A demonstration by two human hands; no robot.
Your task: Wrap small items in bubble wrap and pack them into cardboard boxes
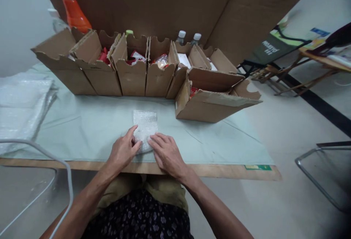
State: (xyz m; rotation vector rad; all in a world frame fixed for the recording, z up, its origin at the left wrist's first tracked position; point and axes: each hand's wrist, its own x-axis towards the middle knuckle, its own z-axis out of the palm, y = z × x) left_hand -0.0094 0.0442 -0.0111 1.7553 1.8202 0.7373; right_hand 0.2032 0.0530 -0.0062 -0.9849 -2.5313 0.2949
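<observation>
A small bubble wrap pouch (146,123) lies on the pale green cloth in front of me, near the table's front edge. My left hand (124,149) rests at its left side, the index finger stretched out along the wrap and the thumb apart from it. On the lower right corner of the pouch, my right hand (167,152) lies with its fingers extended and touching the wrap. Whether anything is inside the pouch, I cannot tell.
Several cardboard bins (134,78) with packets stand in a row behind the pouch. Another bin (216,103) juts forward on the right. Stacked bubble wrap sheets (22,107) lie at left, near a grey cable (68,180). An orange bottle (75,12) stands behind the bins.
</observation>
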